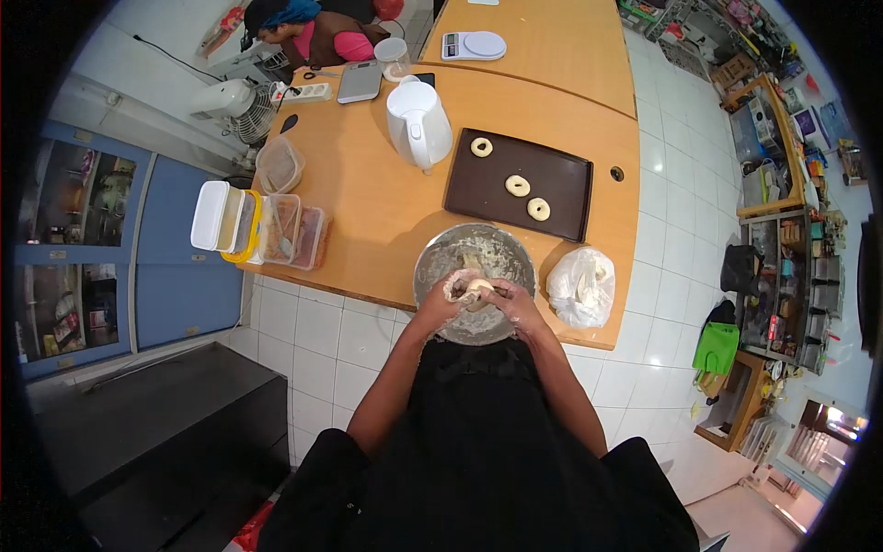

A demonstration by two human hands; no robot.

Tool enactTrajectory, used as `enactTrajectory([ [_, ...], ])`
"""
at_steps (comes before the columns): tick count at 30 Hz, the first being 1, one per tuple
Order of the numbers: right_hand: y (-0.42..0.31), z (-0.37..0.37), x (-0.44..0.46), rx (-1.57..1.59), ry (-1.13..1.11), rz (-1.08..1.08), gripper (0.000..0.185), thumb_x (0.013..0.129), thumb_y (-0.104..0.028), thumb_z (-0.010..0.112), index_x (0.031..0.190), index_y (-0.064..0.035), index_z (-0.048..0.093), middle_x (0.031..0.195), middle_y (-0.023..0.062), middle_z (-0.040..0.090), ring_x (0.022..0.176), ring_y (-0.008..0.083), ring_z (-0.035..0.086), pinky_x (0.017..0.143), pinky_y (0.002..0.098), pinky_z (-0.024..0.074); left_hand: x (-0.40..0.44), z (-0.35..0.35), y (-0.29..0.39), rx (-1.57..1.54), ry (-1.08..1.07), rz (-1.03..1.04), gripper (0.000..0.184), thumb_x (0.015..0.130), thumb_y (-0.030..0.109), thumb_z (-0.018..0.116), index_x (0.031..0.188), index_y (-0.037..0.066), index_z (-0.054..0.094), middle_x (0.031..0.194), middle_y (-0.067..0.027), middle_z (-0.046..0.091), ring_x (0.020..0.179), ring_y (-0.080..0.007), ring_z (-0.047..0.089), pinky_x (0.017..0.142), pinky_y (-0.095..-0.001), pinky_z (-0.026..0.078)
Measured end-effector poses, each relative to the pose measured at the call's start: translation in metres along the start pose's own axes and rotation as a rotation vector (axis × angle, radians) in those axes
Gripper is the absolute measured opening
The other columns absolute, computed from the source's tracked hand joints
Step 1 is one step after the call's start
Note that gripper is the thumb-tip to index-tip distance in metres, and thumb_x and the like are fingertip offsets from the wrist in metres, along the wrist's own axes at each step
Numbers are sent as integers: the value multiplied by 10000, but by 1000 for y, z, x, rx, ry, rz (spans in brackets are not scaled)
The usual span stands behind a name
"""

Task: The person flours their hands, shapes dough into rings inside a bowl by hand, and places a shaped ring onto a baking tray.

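Over a wide metal bowl [437, 262] at the table's front edge, both of my hands hold one small pale piece of dough [478, 289]. My left hand [446, 299] is dusted with flour and its fingers curl round the dough's left side. From the right, the fingers of my right hand [513, 302] press on the same piece. Flour and dough scraps stick to the bowl's inside. Behind the bowl, a dark baking tray [474, 189] carries three dough rings [518, 186], set apart from one another.
A plastic bag [581, 287] lies right of the bowl. Beyond it stand a white kettle [418, 124], a grey scale [360, 82] and a white scale [474, 46]. Plastic containers [292, 232] fill the left edge. A person [317, 37] is at the far left.
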State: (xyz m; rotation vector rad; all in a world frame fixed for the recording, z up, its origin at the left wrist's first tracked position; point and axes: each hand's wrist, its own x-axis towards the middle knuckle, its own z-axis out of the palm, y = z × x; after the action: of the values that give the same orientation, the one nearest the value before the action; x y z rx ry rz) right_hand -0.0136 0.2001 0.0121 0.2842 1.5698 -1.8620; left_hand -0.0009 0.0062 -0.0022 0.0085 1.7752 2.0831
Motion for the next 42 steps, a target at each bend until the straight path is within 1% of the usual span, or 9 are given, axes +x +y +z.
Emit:
enactTrajectory([
  [9,7,-2,2,47,38,37,401,890,-259,673,1158,31,604,991,52,646,887,111,558,799,256,434,-3,-3,11,-34,-50,-20,459,820,42,630,1268,10,536,1161,-70,615,1059,-133,568,926,-291,449],
  [15,4,2,1,33,8,2,349,909,-271,649,1118,7,618,978,39,644,878,96,549,785,247,427,0,4,12,150,10,-64,384,803,22,638,1182,-10,584,1026,-62,659,932,-113,595,824,-276,482],
  [18,9,0,4,19,12,-15,330,912,-257,645,1106,9,617,993,50,648,898,103,557,802,253,432,1,3,7,229,49,-98,366,794,42,647,1152,-14,593,1003,-96,670,908,-136,611,810,-296,484],
  [24,13,-2,8,-39,-24,-62,336,895,-177,652,1157,18,574,1036,76,648,925,135,577,834,273,439,0,6,-1,453,177,-17,373,738,69,656,1100,-3,599,985,-177,661,927,-287,640,836,-360,481],
  [27,9,-4,9,-76,-53,-44,309,888,-121,649,1155,12,568,1063,69,634,958,129,568,862,265,435,0,7,-2,406,177,-22,396,731,64,647,1118,2,588,987,-185,654,967,-307,633,852,-362,475],
  [33,13,-9,10,10,-86,-38,347,879,-128,656,1170,19,537,1057,77,641,955,135,577,851,285,447,1,3,-10,284,107,-40,372,789,62,639,1148,-2,564,1034,-135,642,948,-217,617,874,-326,468],
  [36,4,-8,4,39,-90,-15,351,885,-150,653,1179,-1,533,1039,48,640,943,127,571,841,276,436,0,2,-6,218,70,-20,359,842,86,637,1183,5,562,1065,-86,635,938,-156,596,824,-304,488],
  [39,9,-13,7,60,-95,21,369,900,-212,642,1196,-24,531,1040,33,630,947,128,562,829,275,425,-5,-4,4,-61,33,-172,366,890,150,615,1227,18,557,1094,-58,628,933,-125,589,738,-283,506],
  [42,13,-17,6,144,-89,70,376,931,-266,596,1225,-46,514,1111,25,598,1002,130,542,854,301,408,-3,-7,-2,-91,77,-268,378,922,208,580,1254,30,554,1126,-45,624,918,-107,587,666,-263,504],
])
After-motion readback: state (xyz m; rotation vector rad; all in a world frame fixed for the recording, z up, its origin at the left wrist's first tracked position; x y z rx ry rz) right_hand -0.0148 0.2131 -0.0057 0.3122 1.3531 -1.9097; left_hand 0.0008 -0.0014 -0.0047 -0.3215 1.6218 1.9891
